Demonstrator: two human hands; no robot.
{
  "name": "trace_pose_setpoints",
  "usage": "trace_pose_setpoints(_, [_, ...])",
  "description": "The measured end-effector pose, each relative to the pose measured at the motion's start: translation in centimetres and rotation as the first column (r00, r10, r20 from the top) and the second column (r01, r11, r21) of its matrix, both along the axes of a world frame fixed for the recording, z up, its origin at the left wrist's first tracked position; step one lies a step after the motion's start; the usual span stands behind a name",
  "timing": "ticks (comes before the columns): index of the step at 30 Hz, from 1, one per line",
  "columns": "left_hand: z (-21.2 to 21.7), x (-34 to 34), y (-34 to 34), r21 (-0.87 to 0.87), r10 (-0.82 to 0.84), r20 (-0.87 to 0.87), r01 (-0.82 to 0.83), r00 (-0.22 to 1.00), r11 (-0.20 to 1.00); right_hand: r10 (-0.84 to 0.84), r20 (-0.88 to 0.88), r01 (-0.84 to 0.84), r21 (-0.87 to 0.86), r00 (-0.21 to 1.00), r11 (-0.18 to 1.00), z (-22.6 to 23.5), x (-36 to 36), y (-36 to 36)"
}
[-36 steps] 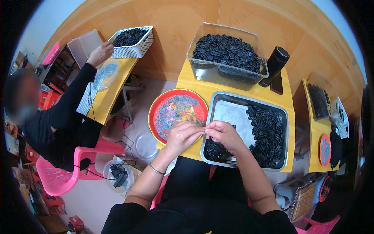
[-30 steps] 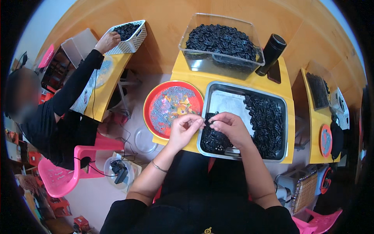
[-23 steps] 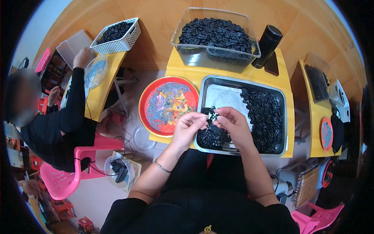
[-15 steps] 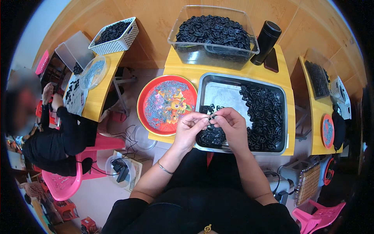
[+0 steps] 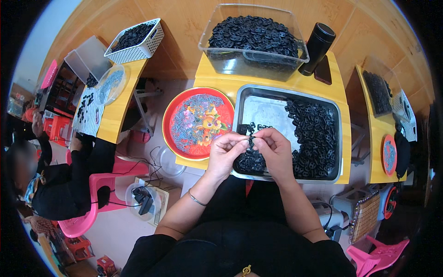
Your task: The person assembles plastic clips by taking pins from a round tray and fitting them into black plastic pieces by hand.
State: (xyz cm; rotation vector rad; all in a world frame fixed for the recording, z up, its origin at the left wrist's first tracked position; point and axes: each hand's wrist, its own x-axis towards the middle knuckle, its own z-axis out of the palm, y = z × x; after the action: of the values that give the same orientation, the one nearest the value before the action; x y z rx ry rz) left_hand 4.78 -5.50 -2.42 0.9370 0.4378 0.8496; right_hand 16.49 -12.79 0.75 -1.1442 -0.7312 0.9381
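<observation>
Over the near left part of the metal tray [image 5: 241, 90], my two hands meet fingertip to fingertip. My right hand [image 5: 277, 152] pinches a small black plastic piece [image 5: 251, 138] between thumb and index finger. Close against it, the thumb and index finger of my left hand [image 5: 225, 154] are pressed together; what they hold is too small to make out. Many similar black pieces [image 5: 316, 138] are heaped along the tray's right side, with a smaller heap [image 5: 249, 161] below my fingers. Left of the tray stands a round red dish [image 5: 171, 99] of small grey metal pins [image 5: 184, 124].
Behind the tray, a clear bin [image 5: 254, 64] holds more black pieces, beside a black flask [image 5: 318, 46] and a dark phone [image 5: 323, 71]. On the left, a person [image 5: 60, 189] sits on a pink chair [image 5: 99, 194] near another table [image 5: 115, 117]. Cables [image 5: 145, 161] trail across the floor.
My hands stay almost in place, while the black piece between my fingertips has turned slightly. The person on the left has leaned away from their table, and their arms have moved.
</observation>
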Motion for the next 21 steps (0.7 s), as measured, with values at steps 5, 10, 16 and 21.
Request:
trace_pose_setpoints(5, [-0.17, -0.04, -0.03, -0.012, -0.010, 0.011, 0.010, 1.000, 1.000, -0.014, 0.016, 0.014, 0.003, 1.000, 1.000, 0.16, 0.01, 0.13])
trace_pose_setpoints(10, [-0.26, 0.06, 0.06, -0.025, -0.003, 0.011, 0.003, 1.000, 1.000, -0.016, 0.047, 0.016, -0.007, 0.999, 1.000, 0.04, 0.09, 0.26])
trace_pose_setpoints(16, [-0.29, 0.13, 0.28, -0.008, -0.004, 0.000, 0.004, 1.000, 1.000, -0.038, 0.108, 0.041, -0.020, 0.993, 0.999, 0.00, 0.06, 0.43])
trace_pose_setpoints(21, [-0.16, -0.01, -0.18, 0.138, 0.055, -0.046, -0.049, 0.997, 0.989, -0.095, 0.269, 0.115, -0.058, 0.958, 0.992, -0.10, -0.25, -0.08])
